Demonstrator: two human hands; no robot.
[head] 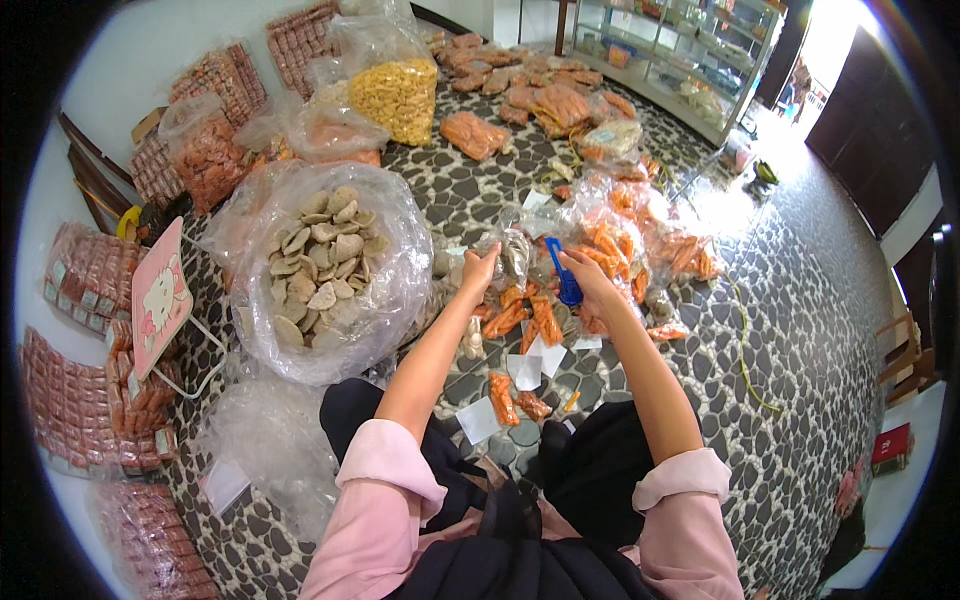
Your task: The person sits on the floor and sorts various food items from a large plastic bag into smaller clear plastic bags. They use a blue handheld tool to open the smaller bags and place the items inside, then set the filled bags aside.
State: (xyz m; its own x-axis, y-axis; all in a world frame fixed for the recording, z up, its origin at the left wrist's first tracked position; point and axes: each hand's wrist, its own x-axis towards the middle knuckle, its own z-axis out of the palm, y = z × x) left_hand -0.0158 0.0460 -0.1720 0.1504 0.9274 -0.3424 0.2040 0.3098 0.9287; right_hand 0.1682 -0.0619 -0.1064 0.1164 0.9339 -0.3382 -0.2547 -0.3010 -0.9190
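My left hand (481, 268) grips a small clear plastic packet (516, 251) with greyish contents, its thumb uppermost. To its right, my right hand (591, 279) is closed around a blue hand tool (564, 276) that looks like a stapler. Under and between the hands lie small packets of orange snack sticks (546, 321) and white paper slips (525, 371). A large open plastic bag (397, 315) stands left of my left hand, holding pale round crackers (322, 262). Beyond my right hand is a heap of bagged orange snacks (607, 244).
A pink folding table (161, 300) stands on edge at left, near stacked snack packs (67, 397). A tall bag of yellow snacks (394, 101) and many orange packs (559, 105) lie farther back. A glass display case (682, 64) stands behind; a yellow-green strap (746, 367) trails across the floor.
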